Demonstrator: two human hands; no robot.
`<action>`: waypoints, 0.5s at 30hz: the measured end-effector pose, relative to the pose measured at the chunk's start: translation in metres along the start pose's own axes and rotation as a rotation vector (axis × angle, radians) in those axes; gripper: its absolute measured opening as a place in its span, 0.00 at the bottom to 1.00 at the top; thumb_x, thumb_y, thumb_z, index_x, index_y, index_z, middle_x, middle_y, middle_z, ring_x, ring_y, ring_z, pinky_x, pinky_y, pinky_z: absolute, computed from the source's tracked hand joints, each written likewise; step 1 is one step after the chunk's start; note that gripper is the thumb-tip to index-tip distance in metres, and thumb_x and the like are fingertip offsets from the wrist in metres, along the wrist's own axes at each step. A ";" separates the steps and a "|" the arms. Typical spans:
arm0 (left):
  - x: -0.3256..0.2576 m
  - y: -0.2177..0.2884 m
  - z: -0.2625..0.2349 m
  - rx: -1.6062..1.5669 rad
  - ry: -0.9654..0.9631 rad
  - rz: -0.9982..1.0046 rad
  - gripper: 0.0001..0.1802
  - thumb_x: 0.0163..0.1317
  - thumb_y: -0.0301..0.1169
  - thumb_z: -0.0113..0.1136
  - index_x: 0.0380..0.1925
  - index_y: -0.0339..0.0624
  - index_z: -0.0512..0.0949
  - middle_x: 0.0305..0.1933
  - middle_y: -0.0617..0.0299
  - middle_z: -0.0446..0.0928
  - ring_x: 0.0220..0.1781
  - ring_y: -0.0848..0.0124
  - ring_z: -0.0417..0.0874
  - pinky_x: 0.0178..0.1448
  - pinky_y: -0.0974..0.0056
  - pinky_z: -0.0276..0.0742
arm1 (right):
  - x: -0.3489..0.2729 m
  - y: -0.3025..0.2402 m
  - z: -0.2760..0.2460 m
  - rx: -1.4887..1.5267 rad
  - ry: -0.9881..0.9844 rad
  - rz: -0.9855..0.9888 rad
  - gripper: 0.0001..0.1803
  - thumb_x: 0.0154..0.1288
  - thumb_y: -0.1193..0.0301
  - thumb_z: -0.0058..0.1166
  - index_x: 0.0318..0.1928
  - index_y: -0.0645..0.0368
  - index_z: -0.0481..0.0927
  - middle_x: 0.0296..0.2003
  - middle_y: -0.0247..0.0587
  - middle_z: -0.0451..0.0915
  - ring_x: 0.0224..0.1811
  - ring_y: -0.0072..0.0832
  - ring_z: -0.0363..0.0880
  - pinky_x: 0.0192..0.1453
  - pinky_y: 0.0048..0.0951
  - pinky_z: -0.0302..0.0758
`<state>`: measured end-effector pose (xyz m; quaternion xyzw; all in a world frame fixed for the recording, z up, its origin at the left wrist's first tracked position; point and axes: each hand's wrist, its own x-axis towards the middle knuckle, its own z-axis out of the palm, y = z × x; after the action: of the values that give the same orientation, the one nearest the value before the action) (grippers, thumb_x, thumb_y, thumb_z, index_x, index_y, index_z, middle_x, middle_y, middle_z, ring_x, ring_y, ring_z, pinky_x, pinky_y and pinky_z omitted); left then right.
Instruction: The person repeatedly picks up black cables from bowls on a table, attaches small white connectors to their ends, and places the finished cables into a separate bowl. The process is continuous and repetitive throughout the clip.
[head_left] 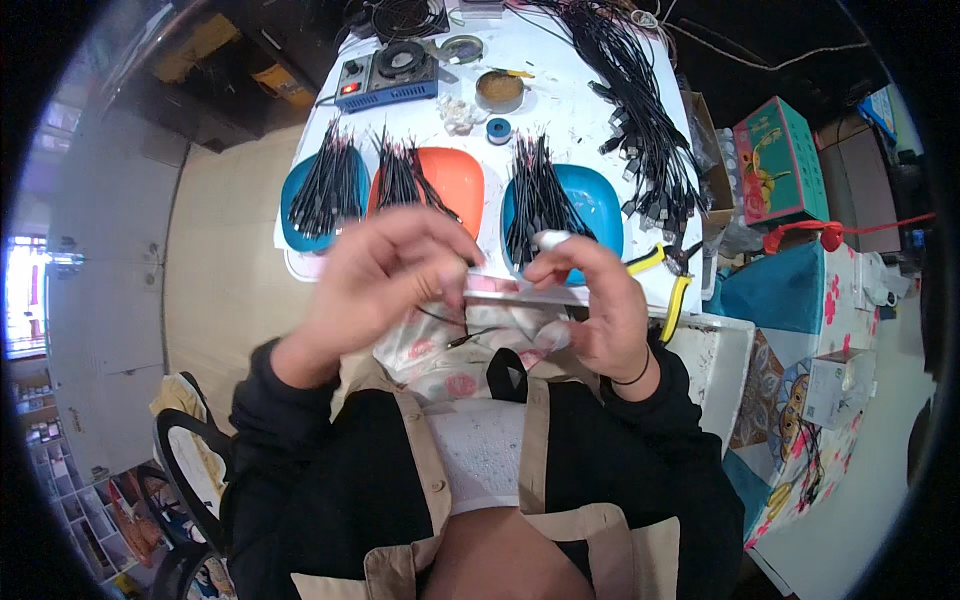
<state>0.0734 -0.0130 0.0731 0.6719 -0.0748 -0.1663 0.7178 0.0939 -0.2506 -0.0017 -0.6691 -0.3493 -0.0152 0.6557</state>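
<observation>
A teal carton [779,160] with pink edges and a yellow and orange picture on its face stands on end to the right of the tabletop [560,110], just past the open brown cardboard box [704,150] at that edge. Lower right, a small white box [826,388] sits against the patterned cloth. A grey carton [860,165] stands behind the teal one, and what may be a blue package [880,108] shows beyond it, too dim to tell

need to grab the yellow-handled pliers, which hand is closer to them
Right. The right hand is raised just left of the yellow-handled pliers at the table edge; the left hand is farther left, beyond the right hand.
</observation>
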 end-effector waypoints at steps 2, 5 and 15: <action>0.032 0.015 -0.014 0.229 0.110 0.115 0.06 0.63 0.22 0.58 0.38 0.30 0.78 0.30 0.62 0.80 0.32 0.78 0.81 0.36 0.72 0.75 | -0.001 0.007 -0.009 0.027 0.044 0.032 0.34 0.63 0.58 0.60 0.60 0.67 0.62 0.40 0.43 0.78 0.40 0.25 0.75 0.46 0.26 0.71; 0.110 0.019 -0.037 0.784 0.114 0.351 0.07 0.60 0.26 0.61 0.35 0.32 0.80 0.28 0.57 0.81 0.29 0.73 0.82 0.35 0.69 0.75 | -0.007 0.014 -0.011 -0.006 0.005 0.058 0.26 0.65 0.68 0.58 0.58 0.66 0.64 0.39 0.43 0.80 0.33 0.24 0.77 0.41 0.25 0.73; 0.244 -0.052 -0.074 1.443 -0.011 0.362 0.09 0.57 0.26 0.59 0.37 0.38 0.83 0.33 0.47 0.81 0.36 0.51 0.83 0.43 0.56 0.79 | -0.026 0.031 -0.008 -0.014 -0.106 0.147 0.14 0.52 0.81 0.54 0.42 0.61 0.79 0.29 0.42 0.78 0.30 0.36 0.77 0.36 0.34 0.72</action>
<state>0.3189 -0.0282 -0.0128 0.9528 -0.2784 0.0416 0.1140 0.0928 -0.2665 -0.0398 -0.6974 -0.3332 0.0660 0.6311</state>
